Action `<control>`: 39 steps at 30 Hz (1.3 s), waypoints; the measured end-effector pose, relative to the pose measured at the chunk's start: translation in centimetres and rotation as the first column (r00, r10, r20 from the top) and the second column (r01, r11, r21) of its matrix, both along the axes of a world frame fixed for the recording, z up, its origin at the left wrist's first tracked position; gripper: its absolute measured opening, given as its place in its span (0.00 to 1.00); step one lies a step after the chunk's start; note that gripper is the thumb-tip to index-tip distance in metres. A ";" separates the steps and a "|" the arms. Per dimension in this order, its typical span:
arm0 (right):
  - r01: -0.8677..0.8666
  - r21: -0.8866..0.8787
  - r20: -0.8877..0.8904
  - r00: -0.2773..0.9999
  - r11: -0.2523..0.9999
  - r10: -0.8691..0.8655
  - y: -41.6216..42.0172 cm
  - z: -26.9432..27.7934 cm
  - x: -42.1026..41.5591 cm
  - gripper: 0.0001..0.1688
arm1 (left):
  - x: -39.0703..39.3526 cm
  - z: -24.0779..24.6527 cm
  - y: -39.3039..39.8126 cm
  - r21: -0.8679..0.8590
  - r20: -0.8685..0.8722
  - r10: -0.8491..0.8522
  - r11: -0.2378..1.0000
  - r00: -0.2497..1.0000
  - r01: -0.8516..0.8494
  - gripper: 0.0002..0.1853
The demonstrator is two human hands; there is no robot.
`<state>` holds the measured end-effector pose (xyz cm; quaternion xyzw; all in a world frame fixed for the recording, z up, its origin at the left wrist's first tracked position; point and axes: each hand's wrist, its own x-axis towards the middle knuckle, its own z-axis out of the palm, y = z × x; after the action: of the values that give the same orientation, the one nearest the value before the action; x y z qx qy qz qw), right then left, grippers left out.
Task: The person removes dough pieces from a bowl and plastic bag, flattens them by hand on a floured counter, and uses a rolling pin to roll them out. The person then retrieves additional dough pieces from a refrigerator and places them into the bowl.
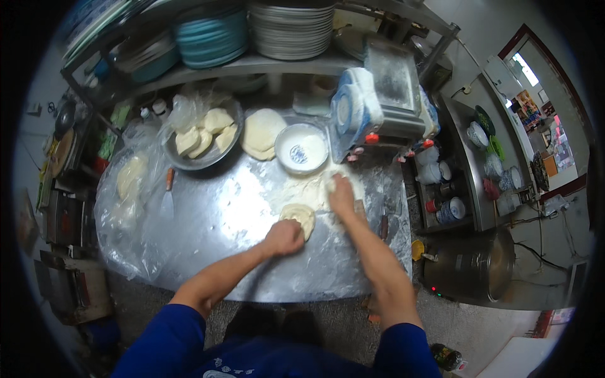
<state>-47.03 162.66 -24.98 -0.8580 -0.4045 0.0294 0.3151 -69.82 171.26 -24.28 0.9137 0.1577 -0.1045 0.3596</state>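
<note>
My left hand [286, 237], its fingers curled, is at the lower left edge of a flattened piece of dough [298, 215] on the metal worktable [198, 245]. My right hand [341, 196] is down in the loose white flour [307, 189]; its fingertips are partly hidden, so I cannot tell what it holds. Just beyond the flour stands a bowl [302, 146] with a blue pattern inside and white powder in it. A larger round of dough [263, 132] lies left of that bowl. Several dough pieces [205, 134] fill a metal basin [203, 163] partly covered by plastic.
A dough-rolling machine [392, 99] stands at the back right. A scraper [168, 189] lies below the basin, and a dark-handled tool [384, 227] near the right edge. Plastic sheeting [127, 212] covers dough at left. Stacked plates [290, 30] sit on a shelf [302, 64] above.
</note>
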 end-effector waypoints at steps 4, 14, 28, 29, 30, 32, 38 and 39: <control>0.141 0.143 -0.433 0.899 0.980 -0.067 -2.0 9.4 -5.3 0.24 | -1.5 -1.9 3.5 -0.175 0.288 0.577 0.817 0.764 -0.550 0.18; 0.245 -0.134 -0.261 0.926 0.960 -0.272 -3.5 0.5 -11.6 0.27 | 1.9 -0.6 5.8 0.069 0.415 0.131 0.982 0.900 -0.174 0.16; 0.105 -0.091 -0.104 0.988 0.990 -0.114 2.2 -1.4 -8.4 0.25 | 9.7 -8.3 0.3 -0.064 0.304 -0.418 0.888 0.856 0.456 0.24; 0.079 -0.204 -0.144 0.983 0.976 -0.110 2.0 -2.3 -8.0 0.25 | 10.0 -8.0 0.1 -0.301 0.319 -0.372 0.832 0.872 0.465 0.24; 0.045 -0.298 -0.177 0.979 0.954 -0.101 2.3 -2.9 -7.6 0.25 | 10.5 -7.2 1.2 -0.437 0.327 -0.350 0.768 0.878 0.469 0.24; 0.589 -0.304 0.236 0.808 0.749 -0.539 7.2 -7.6 -8.2 0.24 | 12.5 -5.8 3.3 -0.397 0.291 -0.413 0.768 0.863 0.502 0.24; 0.371 -0.385 0.089 0.926 0.845 -0.366 10.3 -5.0 -6.4 0.29 | 15.4 -4.8 -0.6 0.748 -0.099 0.005 0.660 0.995 0.072 0.39; 0.158 -0.374 -0.071 0.978 0.914 -0.198 10.0 -2.4 -6.7 0.31 | 14.0 -4.4 0.0 0.931 -0.153 -0.054 0.326 0.987 0.162 0.38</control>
<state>-53.68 172.64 -27.36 -0.9322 -0.2944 0.1213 0.1722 -55.84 171.27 -28.67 0.9557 0.1448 -0.0610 -0.2488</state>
